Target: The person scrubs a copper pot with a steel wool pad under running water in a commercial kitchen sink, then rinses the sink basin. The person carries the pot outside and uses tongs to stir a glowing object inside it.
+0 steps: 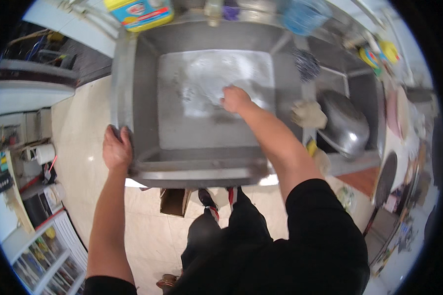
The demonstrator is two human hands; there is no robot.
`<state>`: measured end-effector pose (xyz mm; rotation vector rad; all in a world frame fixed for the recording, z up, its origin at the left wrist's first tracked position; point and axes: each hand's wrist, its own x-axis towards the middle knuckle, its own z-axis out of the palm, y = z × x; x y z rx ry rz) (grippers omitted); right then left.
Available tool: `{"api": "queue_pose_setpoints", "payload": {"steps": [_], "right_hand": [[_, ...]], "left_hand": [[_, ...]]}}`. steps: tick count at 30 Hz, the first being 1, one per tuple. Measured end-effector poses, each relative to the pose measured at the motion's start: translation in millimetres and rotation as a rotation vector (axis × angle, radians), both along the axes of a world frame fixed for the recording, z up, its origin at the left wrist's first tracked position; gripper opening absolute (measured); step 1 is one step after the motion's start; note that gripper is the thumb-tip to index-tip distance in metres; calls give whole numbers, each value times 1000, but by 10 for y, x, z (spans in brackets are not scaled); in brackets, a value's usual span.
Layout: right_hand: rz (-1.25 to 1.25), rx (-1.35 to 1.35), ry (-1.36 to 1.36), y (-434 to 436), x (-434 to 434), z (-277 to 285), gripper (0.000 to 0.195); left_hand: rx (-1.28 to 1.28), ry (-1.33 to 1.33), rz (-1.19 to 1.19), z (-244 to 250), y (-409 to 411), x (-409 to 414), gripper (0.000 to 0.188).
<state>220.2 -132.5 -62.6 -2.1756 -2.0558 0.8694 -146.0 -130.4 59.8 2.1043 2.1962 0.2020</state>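
A stainless steel sink basin (214, 134) lies in front of me, its floor wet and shiny in the middle. Over that wet floor is my right hand (236, 99), fingers curled. Nothing shows clearly in it, and whether it touches the metal is hard to tell. My left hand (117, 149) grips the sink's left rim (122, 96) near the front corner. Right of my right forearm, a beige cloth (309, 115) hangs over the divider to a second basin. A dark mesh scrubber (306, 64) sits farther back on that divider.
A metal bowl (347, 123) leans tilted in the right-hand basin. Behind the sink stand a yellow jug (140, 14) with a blue label and a blue translucent plastic container (305, 16). An open cardboard box (174, 202) is on the floor near my feet. Shelving (22, 191) lines the left.
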Motion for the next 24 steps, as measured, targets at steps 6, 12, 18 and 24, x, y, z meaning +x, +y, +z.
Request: {"api": "queue_pose_setpoints", "payload": {"steps": [6,12,18,24], "right_hand": [[-227,26,-4,187,-739,-869,51],[-3,1,-186,-121,-908,-985,60],[93,167,-19,-295,-584,-1115,38],[-6,194,175,-74,-389,-1025,23]], "left_hand": [[0,14,6,-19,-5,-51,50],[-33,-9,29,18,31,-14,48],[9,13,0,-35,28,-65,51],[26,3,-23,-20,38,-38,50]]}}
